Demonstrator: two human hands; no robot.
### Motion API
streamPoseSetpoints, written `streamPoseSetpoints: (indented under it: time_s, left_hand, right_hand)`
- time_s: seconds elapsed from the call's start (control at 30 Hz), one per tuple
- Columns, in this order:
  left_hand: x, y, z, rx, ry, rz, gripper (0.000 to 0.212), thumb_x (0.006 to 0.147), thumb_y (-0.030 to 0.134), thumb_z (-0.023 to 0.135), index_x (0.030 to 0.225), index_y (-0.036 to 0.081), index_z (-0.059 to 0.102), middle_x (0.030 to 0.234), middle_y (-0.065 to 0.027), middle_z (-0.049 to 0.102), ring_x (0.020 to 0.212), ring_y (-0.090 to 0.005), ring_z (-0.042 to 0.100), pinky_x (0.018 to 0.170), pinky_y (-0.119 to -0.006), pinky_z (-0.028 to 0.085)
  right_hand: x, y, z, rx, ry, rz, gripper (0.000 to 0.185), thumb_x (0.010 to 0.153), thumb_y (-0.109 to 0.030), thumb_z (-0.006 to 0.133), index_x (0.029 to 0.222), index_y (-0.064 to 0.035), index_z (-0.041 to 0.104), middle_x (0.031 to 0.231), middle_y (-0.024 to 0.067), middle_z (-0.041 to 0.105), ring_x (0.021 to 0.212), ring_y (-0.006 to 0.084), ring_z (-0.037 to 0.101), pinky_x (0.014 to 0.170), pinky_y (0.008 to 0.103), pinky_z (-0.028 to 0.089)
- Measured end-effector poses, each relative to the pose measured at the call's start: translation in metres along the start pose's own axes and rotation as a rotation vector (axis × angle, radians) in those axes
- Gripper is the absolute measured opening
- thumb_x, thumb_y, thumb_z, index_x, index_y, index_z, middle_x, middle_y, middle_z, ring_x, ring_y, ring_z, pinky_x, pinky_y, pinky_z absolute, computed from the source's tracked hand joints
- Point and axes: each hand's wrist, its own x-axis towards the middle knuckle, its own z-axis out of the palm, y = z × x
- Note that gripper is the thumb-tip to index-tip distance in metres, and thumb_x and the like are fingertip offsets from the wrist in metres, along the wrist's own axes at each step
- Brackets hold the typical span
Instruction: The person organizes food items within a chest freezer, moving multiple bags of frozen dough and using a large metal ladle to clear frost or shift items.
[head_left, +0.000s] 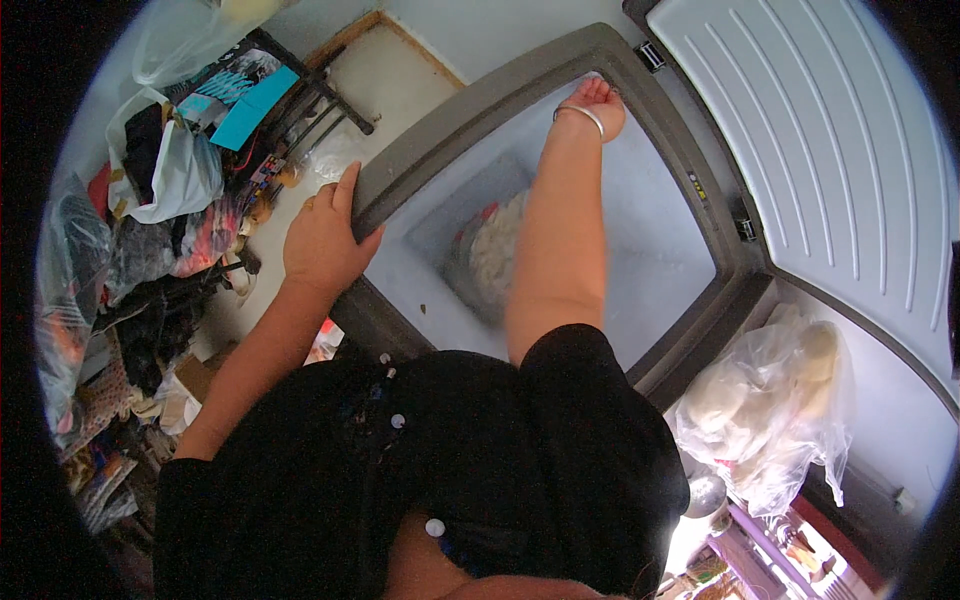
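Before me stands a chest freezer with a grey rim (480, 112) and its white ribbed lid (817, 142) raised on the right. My left hand (326, 236) rests against the rim's near left corner, fingers spread. My right hand (598, 101), with a bangle (581, 114) at the wrist, reaches to the far inside corner just below the rim. Its fingers are curled, and a bit of something whitish shows by them; whether they hold it is unclear. Down inside the freezer, a pale lumpy mass in clear wrapping (495, 240) is partly covered by my right forearm.
Lid hinges (651, 56) join the rim on the right. A clear plastic bag with pale contents (765, 405) sits right of the freezer. To the left, a black metal rack (330, 105) and a white plastic bag (169, 161) stand among cluttered goods. A pale wall runs behind.
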Motion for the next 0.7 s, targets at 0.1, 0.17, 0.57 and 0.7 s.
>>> streamPoseSetpoints:
  time_s: [0.1,0.17,0.57,0.7]
  left_hand:
    - [-0.001,-0.001,0.001,-0.01,0.005,-0.006,0.084,0.073,0.031,0.072,0.142,0.014,0.026,0.112,-0.0144,0.054,0.1,-0.0319,0.055,0.084,-0.039,0.048]
    - [-0.001,-0.002,0.002,-0.027,0.012,-0.008,0.084,0.073,0.03,0.072,0.141,0.014,0.027,0.112,-0.0145,0.054,0.1,-0.0321,0.055,0.084,-0.039,0.048]
    - [-0.003,-0.003,0.002,-0.022,-0.012,-0.018,0.085,0.072,0.032,0.072,0.142,0.013,0.027,0.114,-0.018,0.053,0.101,-0.0345,0.055,0.086,-0.042,0.047]
    - [0.0,-0.003,0.001,-0.041,-0.01,0.002,0.086,0.072,0.031,0.073,0.142,0.012,0.026,0.116,-0.0176,0.053,0.101,-0.0345,0.055,0.086,-0.042,0.047]
  right_hand:
    - [0.0,0.004,0.001,0.03,-0.042,0.0,0.018,0.088,-0.02,0.049,0.082,-0.004,0.052,0.08,0.0039,0.055,0.071,0.0154,0.055,0.064,0.0271,0.05]
    - [-0.008,0.0,0.001,0.053,-0.065,0.0,0.018,0.088,-0.02,0.049,0.082,-0.0035,0.053,0.078,0.0043,0.055,0.07,0.0161,0.055,0.063,0.0268,0.05]
    - [-0.002,-0.021,-0.011,0.088,-0.185,0.071,0.012,0.08,-0.011,0.053,0.074,-0.0004,0.051,0.072,0.0106,0.056,0.063,0.0208,0.055,0.061,0.0319,0.054]
    - [-0.008,-0.036,0.0,0.206,-0.141,0.175,0.013,0.078,-0.011,0.053,0.077,0.001,0.05,0.072,0.011,0.055,0.064,0.0229,0.055,0.062,0.0354,0.054]
